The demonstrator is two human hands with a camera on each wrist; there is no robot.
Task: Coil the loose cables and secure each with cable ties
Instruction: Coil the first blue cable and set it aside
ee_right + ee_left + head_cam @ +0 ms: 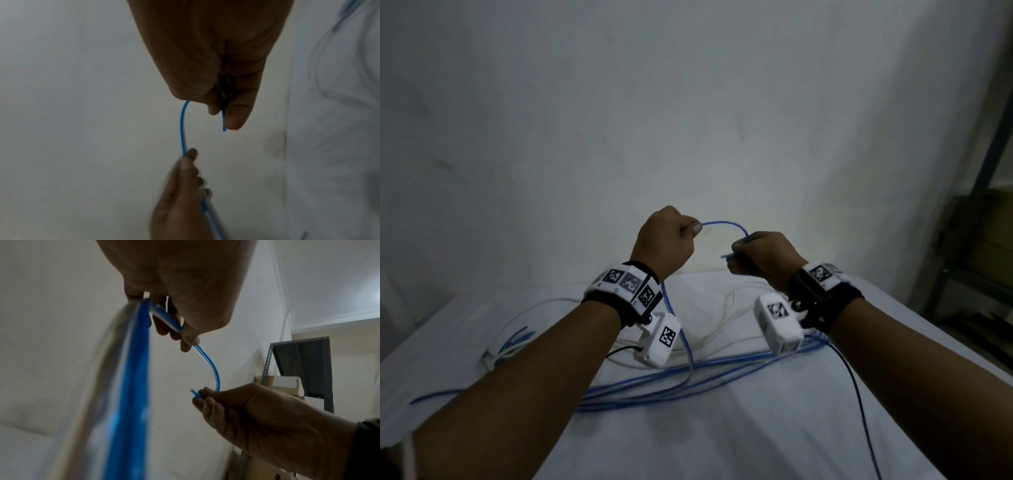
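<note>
A thin blue cable (726, 224) arches in the air between both raised hands. My left hand (671, 236) pinches it between thumb and curled fingers, and the cable runs down past the left wrist to the table. My right hand (756, 255) grips the cable near its free end, whose short tip (223, 123) sticks out beside the thumb. The left wrist view shows the blue cable (211, 366) curving from the left hand (180, 318) to the right hand (236, 405). In the right wrist view the cable (182, 128) bends between the right hand (222, 97) and the left hand (185, 178).
Several long blue cable strands (688, 377) lie tangled across the white table (722, 438), with white cables (544, 308) looped behind them. A dark blue cable (859, 394) trails off the front right. A metal shelf (983, 240) stands at right; a white wall rises behind.
</note>
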